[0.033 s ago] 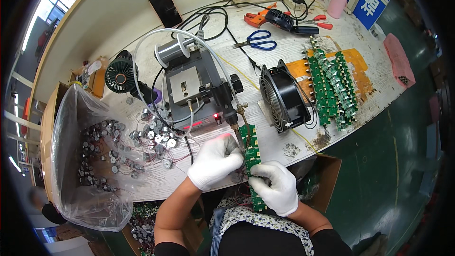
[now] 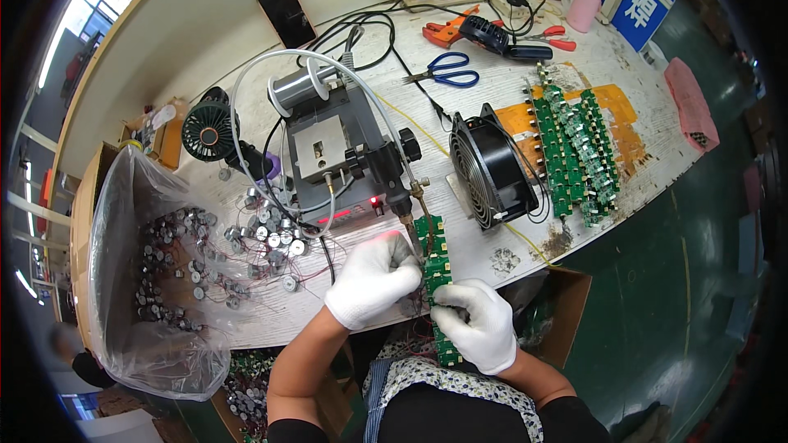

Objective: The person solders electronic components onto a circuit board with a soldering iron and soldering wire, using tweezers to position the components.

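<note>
A green circuit board strip [image 2: 439,267] runs toward me from under the soldering head [image 2: 396,193] at the front of the bench. My left hand [image 2: 375,277], in a white glove, is closed with its fingertips pinched at the board's left edge, close to the soldering tip. Whatever lies in that pinch is hidden. Lower down, my right hand [image 2: 478,324], also gloved, has thumb and fingers closed on the strip from its right side. Thin red wires show below the left hand. Behind, the soldering machine [image 2: 324,148] carries a spool of solder wire [image 2: 300,89].
Small motors [image 2: 275,238] with wires lie left, some in a plastic-lined box [image 2: 123,254]. A black fan [image 2: 492,168] stands right of the soldering head, with finished-looking board strips [image 2: 574,156] beyond. Blue scissors [image 2: 451,70], a phone [image 2: 286,15] and cables lie behind.
</note>
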Motion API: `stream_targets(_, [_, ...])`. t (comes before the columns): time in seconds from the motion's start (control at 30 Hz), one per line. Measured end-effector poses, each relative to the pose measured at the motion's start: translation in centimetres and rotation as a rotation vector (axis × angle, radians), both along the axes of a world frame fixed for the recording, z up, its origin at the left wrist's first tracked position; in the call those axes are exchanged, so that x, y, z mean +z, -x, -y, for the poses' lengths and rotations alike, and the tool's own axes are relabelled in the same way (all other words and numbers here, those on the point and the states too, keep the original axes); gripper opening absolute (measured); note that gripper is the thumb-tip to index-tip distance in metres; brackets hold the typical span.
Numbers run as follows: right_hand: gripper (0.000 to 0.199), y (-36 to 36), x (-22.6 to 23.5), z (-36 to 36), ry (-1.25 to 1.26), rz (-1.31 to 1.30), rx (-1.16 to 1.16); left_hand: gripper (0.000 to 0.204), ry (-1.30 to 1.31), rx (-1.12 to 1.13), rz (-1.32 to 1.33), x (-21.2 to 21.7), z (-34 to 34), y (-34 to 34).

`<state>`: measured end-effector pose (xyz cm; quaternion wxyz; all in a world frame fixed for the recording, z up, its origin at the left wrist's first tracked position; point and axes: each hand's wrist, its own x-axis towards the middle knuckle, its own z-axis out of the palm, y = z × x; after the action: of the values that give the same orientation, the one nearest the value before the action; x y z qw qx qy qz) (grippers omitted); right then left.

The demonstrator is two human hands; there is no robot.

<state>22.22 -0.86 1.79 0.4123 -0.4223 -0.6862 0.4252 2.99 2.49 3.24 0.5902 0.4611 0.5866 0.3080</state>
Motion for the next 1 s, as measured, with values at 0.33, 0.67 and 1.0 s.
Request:
stream_targets(0.33, [0.024, -0.1, -0.3, 0.2, 0.023, -0.007, -0.011, 0.015, -0.016, 0.010, -0.062, -0.6, 0.2, -0.3])
stream_targets(0.67, [0.022, -0.1, -0.9, 0.6, 0.331, -0.091, -0.023, 0.017, -0.039, 0.042, -0.075, -1.6, 0.8, -0.3])
stream_targets(1.0, [0.022, -0.1, -1.2, 0.7, 0.428, -0.142, -0.005, 0.011, -0.002, 0.128, 0.068, -0.8, 1.5, -0.7])
